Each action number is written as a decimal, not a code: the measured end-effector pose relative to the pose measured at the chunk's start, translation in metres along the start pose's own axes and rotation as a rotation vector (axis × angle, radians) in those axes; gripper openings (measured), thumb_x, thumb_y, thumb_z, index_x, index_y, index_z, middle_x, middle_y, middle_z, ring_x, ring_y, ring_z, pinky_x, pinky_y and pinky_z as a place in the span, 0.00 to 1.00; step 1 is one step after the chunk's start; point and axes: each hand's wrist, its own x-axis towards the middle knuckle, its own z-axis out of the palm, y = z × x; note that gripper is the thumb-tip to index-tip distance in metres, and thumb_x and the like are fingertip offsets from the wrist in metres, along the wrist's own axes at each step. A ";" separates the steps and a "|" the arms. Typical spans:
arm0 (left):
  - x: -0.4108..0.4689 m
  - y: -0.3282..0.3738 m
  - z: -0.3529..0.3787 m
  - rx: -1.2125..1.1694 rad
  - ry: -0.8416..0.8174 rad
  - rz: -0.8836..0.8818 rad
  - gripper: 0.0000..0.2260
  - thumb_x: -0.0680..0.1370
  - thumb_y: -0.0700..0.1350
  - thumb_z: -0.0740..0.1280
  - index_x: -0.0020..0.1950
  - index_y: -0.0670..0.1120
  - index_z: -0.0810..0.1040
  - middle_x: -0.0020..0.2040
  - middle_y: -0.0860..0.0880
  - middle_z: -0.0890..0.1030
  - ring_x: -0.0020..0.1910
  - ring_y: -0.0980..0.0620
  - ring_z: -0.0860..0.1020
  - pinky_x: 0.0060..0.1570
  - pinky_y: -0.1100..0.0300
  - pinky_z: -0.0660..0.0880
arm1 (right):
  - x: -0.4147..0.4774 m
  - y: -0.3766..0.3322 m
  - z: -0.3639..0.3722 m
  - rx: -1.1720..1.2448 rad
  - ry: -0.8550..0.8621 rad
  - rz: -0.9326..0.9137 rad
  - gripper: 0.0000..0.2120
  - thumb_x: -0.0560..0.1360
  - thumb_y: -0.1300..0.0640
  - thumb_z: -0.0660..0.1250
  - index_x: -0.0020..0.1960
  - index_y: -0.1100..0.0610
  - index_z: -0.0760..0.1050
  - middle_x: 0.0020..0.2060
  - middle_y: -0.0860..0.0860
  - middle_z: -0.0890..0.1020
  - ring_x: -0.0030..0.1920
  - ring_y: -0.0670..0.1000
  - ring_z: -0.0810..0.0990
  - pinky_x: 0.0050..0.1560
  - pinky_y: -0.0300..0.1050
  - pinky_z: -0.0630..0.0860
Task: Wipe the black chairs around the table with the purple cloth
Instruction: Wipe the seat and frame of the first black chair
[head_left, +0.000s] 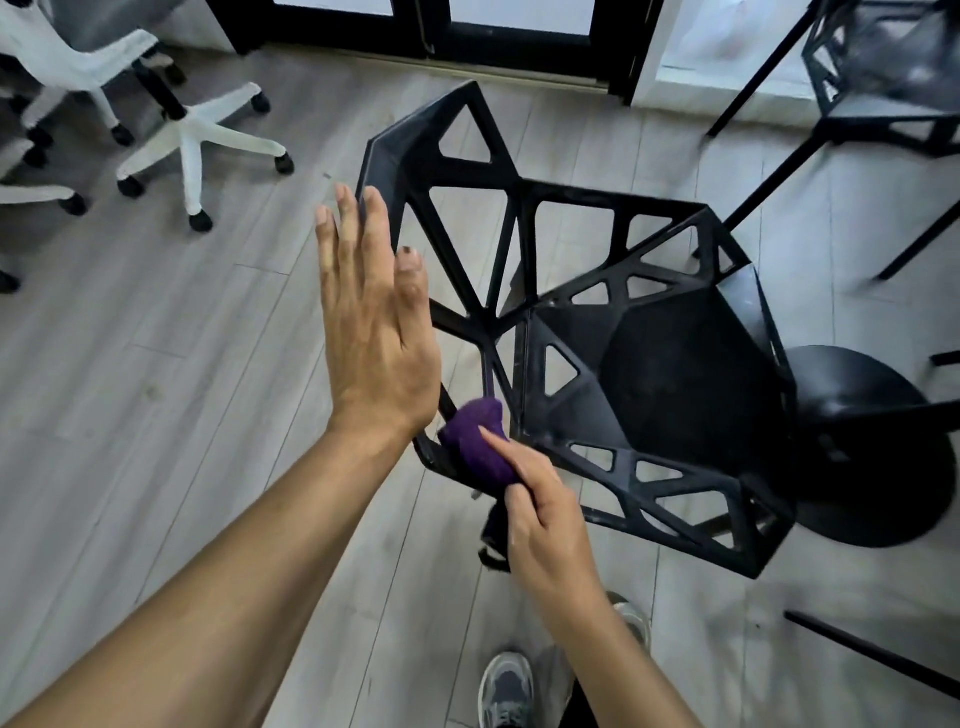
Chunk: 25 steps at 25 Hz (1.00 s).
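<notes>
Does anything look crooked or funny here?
The black chair seems tipped, its back leaning toward the flat left hand at its edge. The right hand presses the purple cloth on its frame. It is probably tilted for wiping; nothing looks broken.

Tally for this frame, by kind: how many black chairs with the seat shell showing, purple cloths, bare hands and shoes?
Black chairs: 2, the near chair and the far chair
Purple cloth: 1
Hands: 2, the left hand and the right hand
Shoes: 2, the lower shoe and the upper shoe
Total: 7
</notes>
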 end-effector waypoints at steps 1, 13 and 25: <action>0.000 0.000 0.000 0.003 0.000 0.001 0.29 0.85 0.55 0.43 0.83 0.45 0.52 0.84 0.47 0.49 0.83 0.51 0.42 0.80 0.58 0.39 | 0.000 0.006 -0.002 0.004 0.008 0.031 0.29 0.79 0.67 0.53 0.62 0.38 0.80 0.58 0.48 0.78 0.41 0.46 0.79 0.42 0.47 0.78; 0.000 0.003 -0.001 0.082 -0.018 0.000 0.30 0.85 0.57 0.42 0.83 0.44 0.53 0.84 0.46 0.50 0.83 0.49 0.43 0.81 0.52 0.43 | -0.006 0.050 -0.058 -0.643 -0.101 -0.116 0.23 0.81 0.64 0.61 0.67 0.41 0.78 0.68 0.35 0.70 0.69 0.36 0.67 0.66 0.30 0.67; -0.137 0.020 0.098 0.598 -0.359 0.091 0.29 0.84 0.48 0.54 0.82 0.38 0.52 0.83 0.40 0.51 0.83 0.43 0.47 0.80 0.45 0.51 | 0.097 0.068 -0.105 -0.511 0.074 -0.042 0.20 0.81 0.65 0.60 0.68 0.49 0.77 0.66 0.48 0.74 0.63 0.44 0.74 0.67 0.41 0.71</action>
